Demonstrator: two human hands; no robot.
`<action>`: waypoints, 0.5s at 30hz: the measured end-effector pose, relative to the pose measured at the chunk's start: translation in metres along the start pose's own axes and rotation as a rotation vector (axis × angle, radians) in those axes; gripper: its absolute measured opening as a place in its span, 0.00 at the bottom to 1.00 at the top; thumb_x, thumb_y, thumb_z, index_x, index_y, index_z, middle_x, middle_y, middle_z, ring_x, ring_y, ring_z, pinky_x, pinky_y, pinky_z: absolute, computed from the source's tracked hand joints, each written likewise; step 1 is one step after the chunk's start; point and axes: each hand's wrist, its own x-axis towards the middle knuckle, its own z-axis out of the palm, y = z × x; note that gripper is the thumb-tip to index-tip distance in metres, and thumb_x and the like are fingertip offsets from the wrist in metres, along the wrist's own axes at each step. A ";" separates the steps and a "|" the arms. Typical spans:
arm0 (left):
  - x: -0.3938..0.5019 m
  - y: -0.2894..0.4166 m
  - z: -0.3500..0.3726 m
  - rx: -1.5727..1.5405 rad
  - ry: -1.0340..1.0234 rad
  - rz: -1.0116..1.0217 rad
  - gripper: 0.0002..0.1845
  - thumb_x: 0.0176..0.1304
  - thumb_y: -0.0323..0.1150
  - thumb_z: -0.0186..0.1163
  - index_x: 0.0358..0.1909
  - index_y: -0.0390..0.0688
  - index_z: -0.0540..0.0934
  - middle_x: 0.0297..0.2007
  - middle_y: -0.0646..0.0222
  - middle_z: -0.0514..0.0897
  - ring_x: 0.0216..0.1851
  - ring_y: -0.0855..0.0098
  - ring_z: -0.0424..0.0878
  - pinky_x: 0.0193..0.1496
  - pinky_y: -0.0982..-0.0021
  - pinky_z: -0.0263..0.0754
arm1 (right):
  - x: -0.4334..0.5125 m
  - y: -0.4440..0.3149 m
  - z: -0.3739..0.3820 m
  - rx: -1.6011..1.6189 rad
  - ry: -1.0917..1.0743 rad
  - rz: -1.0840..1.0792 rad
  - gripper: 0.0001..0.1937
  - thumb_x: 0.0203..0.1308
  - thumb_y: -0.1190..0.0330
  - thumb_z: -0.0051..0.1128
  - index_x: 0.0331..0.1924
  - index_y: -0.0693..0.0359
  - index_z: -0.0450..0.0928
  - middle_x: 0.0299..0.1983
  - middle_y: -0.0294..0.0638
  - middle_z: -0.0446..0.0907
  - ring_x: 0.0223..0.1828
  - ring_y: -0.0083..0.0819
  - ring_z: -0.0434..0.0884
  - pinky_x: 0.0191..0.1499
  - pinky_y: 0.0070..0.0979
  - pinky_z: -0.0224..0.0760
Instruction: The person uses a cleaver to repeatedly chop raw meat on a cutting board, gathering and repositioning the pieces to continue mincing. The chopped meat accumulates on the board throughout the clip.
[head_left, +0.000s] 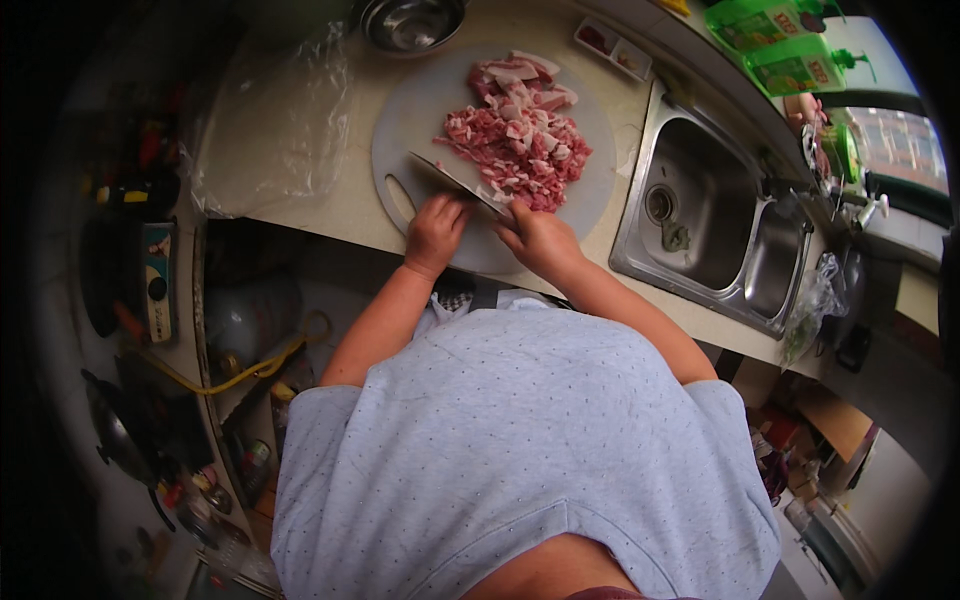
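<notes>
My right hand (546, 241) grips the handle of a broad-bladed kitchen knife (450, 177). Its blade slants up and left along the near side of a pile of chopped raw meat (529, 154), and pale bits show beside it. Larger fatty slices (517, 71) lie at the far side of the pile. My left hand (435, 234) is at the near side of the blade with its fingers bent. Whether those fingers touch the blade or pinch something is hidden. Under everything is a round, whitish cutting board (409, 112) with a slot handle (400, 196) at its left.
Metal bowls (412, 26) stand beyond the board, and a clear plastic bag (277, 135) covers the counter at left. A divided white dish (613, 49) sits back right. The double steel sink (701, 202) is at right, with green pump bottles (795, 66) above it.
</notes>
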 end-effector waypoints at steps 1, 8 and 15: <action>-0.001 0.001 -0.001 0.003 -0.019 -0.004 0.09 0.58 0.27 0.67 0.41 0.43 0.84 0.42 0.64 0.83 0.44 0.56 0.82 0.47 0.59 0.79 | 0.002 -0.001 0.002 -0.033 -0.032 0.032 0.17 0.68 0.55 0.59 0.46 0.58 0.71 0.34 0.52 0.84 0.38 0.57 0.83 0.38 0.49 0.75; 0.009 0.005 -0.004 -0.095 -0.001 -0.028 0.10 0.57 0.24 0.67 0.41 0.43 0.84 0.42 0.62 0.83 0.44 0.57 0.83 0.47 0.61 0.78 | -0.032 -0.008 -0.033 -0.018 -0.039 0.090 0.16 0.68 0.54 0.57 0.47 0.57 0.70 0.34 0.51 0.85 0.38 0.55 0.84 0.39 0.49 0.76; 0.007 0.002 -0.001 -0.086 0.016 -0.018 0.08 0.58 0.26 0.67 0.39 0.44 0.82 0.40 0.64 0.82 0.42 0.56 0.82 0.45 0.60 0.79 | -0.046 -0.012 -0.050 -0.036 -0.172 0.168 0.17 0.69 0.54 0.55 0.50 0.58 0.71 0.38 0.53 0.85 0.42 0.53 0.84 0.42 0.48 0.76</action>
